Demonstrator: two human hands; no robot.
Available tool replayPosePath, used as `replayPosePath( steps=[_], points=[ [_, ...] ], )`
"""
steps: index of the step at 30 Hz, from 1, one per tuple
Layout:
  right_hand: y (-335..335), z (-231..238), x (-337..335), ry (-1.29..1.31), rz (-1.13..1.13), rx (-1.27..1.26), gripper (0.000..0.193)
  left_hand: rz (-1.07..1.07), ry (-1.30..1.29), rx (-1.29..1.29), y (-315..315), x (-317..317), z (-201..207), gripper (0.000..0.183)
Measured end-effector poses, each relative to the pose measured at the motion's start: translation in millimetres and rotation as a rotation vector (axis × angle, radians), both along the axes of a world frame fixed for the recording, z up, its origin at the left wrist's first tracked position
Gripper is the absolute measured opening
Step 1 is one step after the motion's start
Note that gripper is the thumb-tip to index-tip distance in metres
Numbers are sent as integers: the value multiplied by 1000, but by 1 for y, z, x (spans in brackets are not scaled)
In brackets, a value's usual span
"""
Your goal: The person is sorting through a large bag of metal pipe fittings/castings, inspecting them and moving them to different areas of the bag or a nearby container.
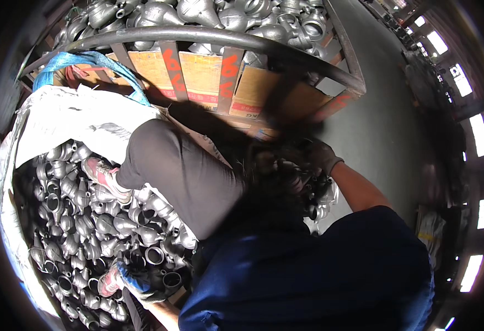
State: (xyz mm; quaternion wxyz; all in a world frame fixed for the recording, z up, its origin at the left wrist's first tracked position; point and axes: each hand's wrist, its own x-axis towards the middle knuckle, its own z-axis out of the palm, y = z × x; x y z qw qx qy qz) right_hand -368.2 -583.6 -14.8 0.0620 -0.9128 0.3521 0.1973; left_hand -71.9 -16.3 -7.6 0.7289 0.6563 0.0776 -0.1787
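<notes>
My left hand (pixel 138 280), in a blue and grey glove, is low among a heap of grey bulb-shaped metal castings (pixel 107 223) with round openings. It is close to one of my pink and white shoes (pixel 109 280), and its fingers are not clear enough to show a grip. Off to the right, my right hand (pixel 323 157) in a dark glove reaches into deep shadow over more castings (pixel 322 207). Its fingers are lost in the dark, so whether it holds a casting is hidden.
A metal crate (pixel 198 35) lined with cardboard (pixel 200 74) stands in front, heaped with castings. A white sack (pixel 87 113) with a blue strap (pixel 93 57) surrounds the left heap, where my feet stand. Grey floor (pixel 377 110) stretches along the right.
</notes>
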Motion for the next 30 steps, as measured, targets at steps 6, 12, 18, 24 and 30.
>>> replayPosePath(
  steps=[6, 12, 18, 24, 30],
  points=[
    [44, 18, 62, -111, -316, 50, 43, 83, 23, 31, -10, -5, 27, 45],
    [28, -52, 33, -173, -102, -92, 51, -48, -30, 111, -8, 16, -8, 47],
    [28, -22, 53, -81, 398, -225, 36, -18, -106, 146, -9, 13, 12, 40],
    [113, 137, 146, -865, -473, 1343, 31, 34, -363, 433, 15, 49, -42, 27],
    [222, 169, 272, -682, 0, 1646, 36, 245, 18, 123, 18, 79, -39, 33]
  ],
)
